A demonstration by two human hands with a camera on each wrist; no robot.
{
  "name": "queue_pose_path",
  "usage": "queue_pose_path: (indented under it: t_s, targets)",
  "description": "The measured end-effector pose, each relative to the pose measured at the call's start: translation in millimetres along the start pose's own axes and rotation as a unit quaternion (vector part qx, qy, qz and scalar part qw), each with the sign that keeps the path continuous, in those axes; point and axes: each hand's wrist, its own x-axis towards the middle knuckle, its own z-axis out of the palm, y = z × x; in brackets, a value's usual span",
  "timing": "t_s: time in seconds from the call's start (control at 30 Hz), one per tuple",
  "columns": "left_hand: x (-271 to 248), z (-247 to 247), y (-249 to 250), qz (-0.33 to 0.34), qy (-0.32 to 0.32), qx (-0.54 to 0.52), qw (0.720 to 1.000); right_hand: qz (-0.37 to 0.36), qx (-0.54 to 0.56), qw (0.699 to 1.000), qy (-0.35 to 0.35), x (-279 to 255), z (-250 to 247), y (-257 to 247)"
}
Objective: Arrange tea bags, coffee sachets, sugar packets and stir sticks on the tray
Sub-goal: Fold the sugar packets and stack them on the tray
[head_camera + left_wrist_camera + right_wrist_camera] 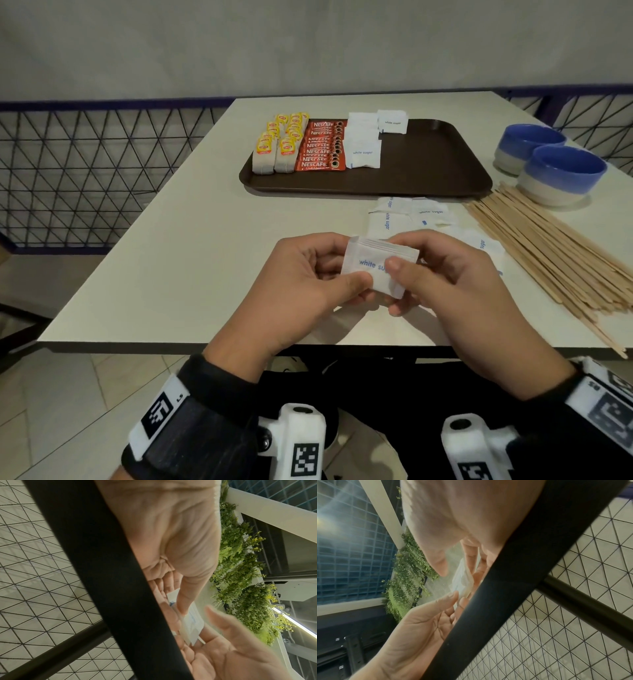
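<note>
Both hands hold a small stack of white sugar packets [378,263] above the table's near edge. My left hand [308,274] pinches its left end and my right hand [442,270] pinches its right end. The stack [192,626] shows between thumb and fingers in the left wrist view, and the packets [462,580] show in the right wrist view. The brown tray [428,171] holds yellow-tagged tea bags [277,144], red coffee sachets [322,147] and sugar packets [363,144] in rows at its left. Loose sugar packets [404,216] and wooden stir sticks [548,250] lie on the table.
Two blue and grey bowls [555,164] stand right of the tray, beside the stir sticks. The white table [171,257] ends just under my wrists. A dark mesh railing [85,171] runs along the left and far sides.
</note>
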Motion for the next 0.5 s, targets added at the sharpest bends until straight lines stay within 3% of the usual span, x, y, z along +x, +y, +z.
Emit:
queue_pose_path:
  t_s: [0.13,0.27,0.33,0.4,0.5]
  targets:
    - [-0.7,0.6,-0.2,-0.005,0.001,0.007,1.000,-0.004,-0.094,0.996,0.002,0.5,0.2,-9.5]
    - [2.6,1.0,-3.5,0.014,0.007,0.034,0.999,-0.016,-0.277,0.955,-0.109,20.5,-15.9,-57.4]
    - [2.7,3.1,-3.5,0.007,0.028,0.017,0.999,-0.002,-0.297,0.944,-0.142,39.7,-27.2,-84.5]
    - [0.7,4.5,-3.9,-0.001,0.051,-0.005,0.999,0.024,-0.275,0.954,-0.113,75.6,-39.8,-102.2]
    - [3.2,0.0,-10.2,0.024,0.048,0.020,0.998,0.019,-0.295,0.955,-0.015,156.6,-57.5,-108.6]
